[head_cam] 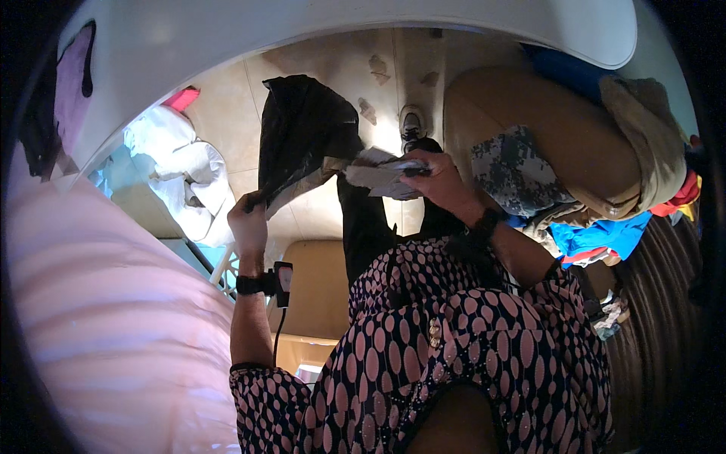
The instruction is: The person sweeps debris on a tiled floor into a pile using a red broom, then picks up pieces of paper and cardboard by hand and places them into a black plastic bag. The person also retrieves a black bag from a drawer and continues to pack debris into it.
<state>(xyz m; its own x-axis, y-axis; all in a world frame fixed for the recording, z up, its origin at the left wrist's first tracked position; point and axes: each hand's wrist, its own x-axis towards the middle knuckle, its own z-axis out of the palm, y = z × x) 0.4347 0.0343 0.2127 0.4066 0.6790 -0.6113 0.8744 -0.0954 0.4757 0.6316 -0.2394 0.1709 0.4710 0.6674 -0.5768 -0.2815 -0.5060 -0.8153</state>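
A dark piece of cloth (303,127) hangs spread out in front of me, its lighter inner side showing along the lower edge. My left hand (248,221) is closed on its lower left corner. Close to the cloth's right edge, my right hand (434,179) grips a bunch of crumpled greyish-white material (377,175), paper or thin cloth; which one I cannot tell. A small dark item shows between the right fingers, too unclear to name. Whether the right hand also touches the dark cloth is hidden by the bunch.
White bundled fabric (195,176) lies at the left beside a pink curtain or cover (125,318). A brown rounded seat or cushion (527,113) at the right bears a camouflage cloth (516,170), a beige garment (652,142) and blue cloth (604,232). A white curved surface (340,14) crosses the top.
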